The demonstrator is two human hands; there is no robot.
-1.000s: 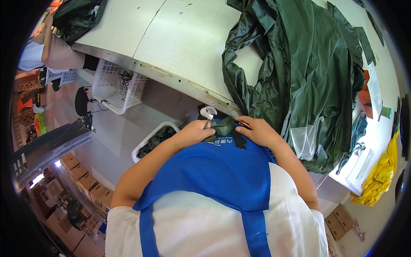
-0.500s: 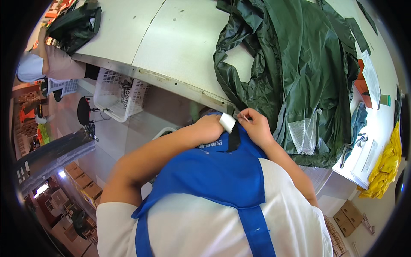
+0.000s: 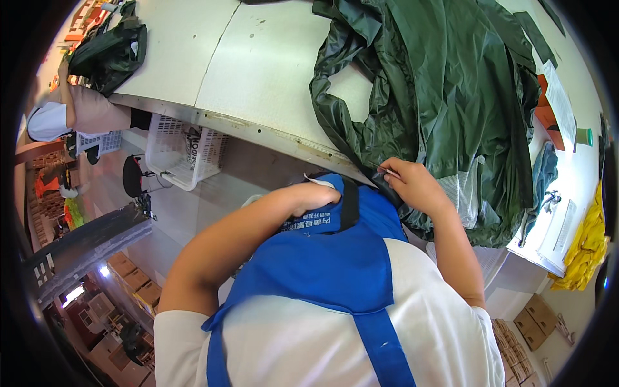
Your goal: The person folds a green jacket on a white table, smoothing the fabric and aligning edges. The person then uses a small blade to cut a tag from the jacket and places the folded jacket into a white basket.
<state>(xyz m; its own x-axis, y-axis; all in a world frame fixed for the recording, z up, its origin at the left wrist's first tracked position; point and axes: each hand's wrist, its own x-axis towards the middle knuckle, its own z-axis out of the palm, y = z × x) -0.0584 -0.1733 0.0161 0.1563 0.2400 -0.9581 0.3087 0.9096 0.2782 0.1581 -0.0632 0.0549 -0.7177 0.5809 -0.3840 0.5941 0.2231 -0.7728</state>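
A dark green jacket-like garment (image 3: 451,109) with a white mesh panel lies over the table edge in front of me. At its lower left edge my right hand (image 3: 416,185) is closed in a pinch, with a small thin pale sliver between thumb and finger. My left hand (image 3: 314,197) is curled against the front of my blue apron (image 3: 380,216). A white edge (image 3: 320,181) shows beside its knuckles; its fingertips are partly hidden, so what it holds is unclear. Between the hands a black strip (image 3: 350,203) hangs down over the apron.
A white table (image 3: 258,77) with a metal edge spans the front. A white plastic basket (image 3: 174,155) stands below it on the left. A person (image 3: 84,113) works at far left beside dark fabric (image 3: 113,58). Yellow fabric (image 3: 583,245) hangs at the right.
My left hand has drawn back leftward and down to the apron; the white piece it held is now mostly hidden. My right hand has moved right, away from the black strip, toward the garment edge.
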